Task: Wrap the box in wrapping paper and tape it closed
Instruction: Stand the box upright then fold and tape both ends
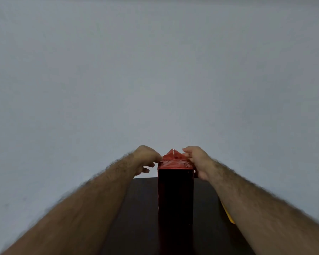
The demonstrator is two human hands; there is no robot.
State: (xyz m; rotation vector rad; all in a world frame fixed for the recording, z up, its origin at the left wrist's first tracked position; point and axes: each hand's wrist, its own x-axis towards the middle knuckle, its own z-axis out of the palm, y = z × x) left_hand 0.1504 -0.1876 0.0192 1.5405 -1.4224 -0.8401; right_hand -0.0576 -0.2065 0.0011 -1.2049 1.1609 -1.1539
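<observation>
Both my forearms reach forward, converging toward the far centre. My left hand has its fingers curled, fingertips pinching at its right. My right hand mirrors it, fingers bent inward, wrist slightly dropped.

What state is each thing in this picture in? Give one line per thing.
Box: upright on the table, sides covered in red wrapping paper.
Top flap: folded to a point, not yet flat.
Left hand: pinches the paper at the top left edge.
Right hand: grips the paper at the top right edge.
Yellow object: on the table, mostly hidden by the right arm.
</observation>
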